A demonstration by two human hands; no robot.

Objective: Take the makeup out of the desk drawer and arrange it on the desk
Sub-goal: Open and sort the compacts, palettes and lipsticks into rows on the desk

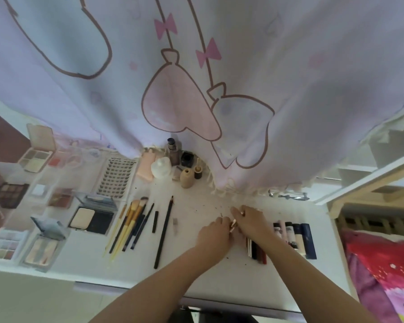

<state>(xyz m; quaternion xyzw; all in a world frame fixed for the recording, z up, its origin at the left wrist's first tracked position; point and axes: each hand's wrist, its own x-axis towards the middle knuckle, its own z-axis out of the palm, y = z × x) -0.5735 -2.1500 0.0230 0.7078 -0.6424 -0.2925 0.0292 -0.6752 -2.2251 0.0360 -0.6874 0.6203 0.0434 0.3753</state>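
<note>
Both hands meet just right of the middle of the frame, low over the white surface (219, 280). The left hand (216, 234) has its fingers curled down around a small gold-tipped stick (233, 223), probably a lipstick or a slim pencil, though it is too small to tell. The right hand (251, 220) crosses above it with fingertips bent onto the same piece, so both hands appear to be pinching it between them.

The rest of the makeup is already spread out on the surface. Brushes (131, 223) fan out left of centre with a long black pencil (164, 231) beside them. Open palettes (36, 157) and a powder compact (91, 220) fill the left of the frame, a tray of false lashes (117, 178) lies above them, and bottles (173, 151) stand at the back edge under the hanging curtain (219, 54). A row of tubes (296, 236) lies to the right of the hands, partly hidden by the right forearm.

The stick looks light, rigid and smooth, so it would likely roll if set down loosely. Holding it around the barrel rather than by the cap seems safest, since a cap could pull off. Dark specks dot the surface near the hands.
</note>
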